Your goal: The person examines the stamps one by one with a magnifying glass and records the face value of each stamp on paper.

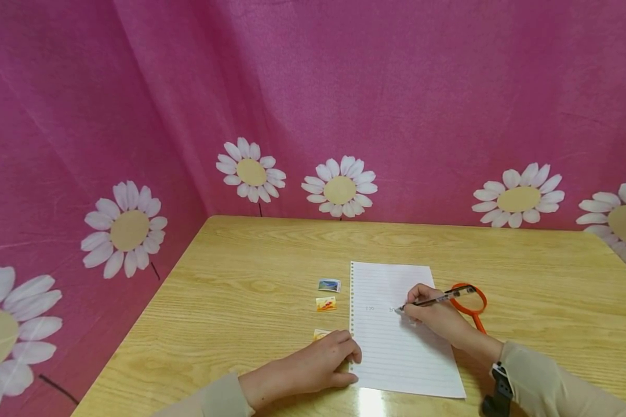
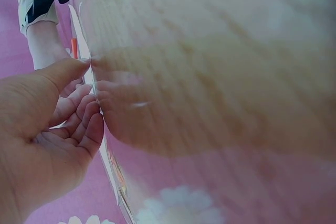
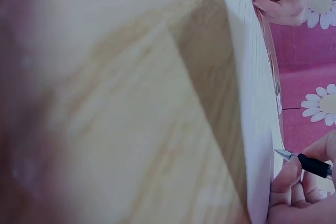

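Note:
My right hand (image 1: 435,313) pinches a black pen (image 1: 443,297), its tip at a small written mark on the lined sheet of paper (image 1: 396,353). More faint writing stands to the left of the tip. In the right wrist view, the pen's silver tip and black grip (image 3: 314,166) show beside the fingers. My left hand (image 1: 326,362) rests at the paper's lower left edge, fingers loosely bent and touching it. Partly under that hand's outline lies a yellow stamp-like picture (image 1: 320,334). Above it are an orange-yellow one (image 1: 326,304) and a blue-green one (image 1: 329,285).
An orange-red magnifying glass (image 1: 478,319) lies to the right of the paper, partly behind the pen and right arm. The wooden table (image 1: 229,278) meets a pink curtain (image 1: 396,104) with white daisies at the back and left. A dark watch (image 1: 501,382) is on the right wrist.

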A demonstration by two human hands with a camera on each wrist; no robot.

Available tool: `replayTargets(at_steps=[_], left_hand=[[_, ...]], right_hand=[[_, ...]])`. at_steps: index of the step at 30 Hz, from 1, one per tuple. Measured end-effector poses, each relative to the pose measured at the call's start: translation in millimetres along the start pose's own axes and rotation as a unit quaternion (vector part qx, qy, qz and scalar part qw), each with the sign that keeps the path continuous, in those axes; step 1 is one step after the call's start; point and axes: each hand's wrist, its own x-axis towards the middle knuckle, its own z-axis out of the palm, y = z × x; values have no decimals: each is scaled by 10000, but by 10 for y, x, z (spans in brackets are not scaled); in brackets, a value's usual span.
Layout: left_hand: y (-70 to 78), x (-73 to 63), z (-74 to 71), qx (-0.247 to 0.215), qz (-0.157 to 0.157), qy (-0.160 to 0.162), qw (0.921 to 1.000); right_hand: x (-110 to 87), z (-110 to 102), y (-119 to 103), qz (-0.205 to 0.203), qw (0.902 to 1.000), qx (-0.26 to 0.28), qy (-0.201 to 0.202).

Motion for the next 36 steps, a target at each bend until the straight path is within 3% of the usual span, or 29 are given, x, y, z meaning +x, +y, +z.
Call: replayTargets(at_steps=[12,22,36], left_hand=[[30,-1,6,-44,41,-38,10000],[43,3,0,-36,-26,-36,10000],[28,3,3,-182,-26,10,9998]], right_hand=[[-54,-22,42,178,9991,295,237],[-57,-62,35,296,9983,501,98],[-70,-105,-52,27,9985,542,0]])
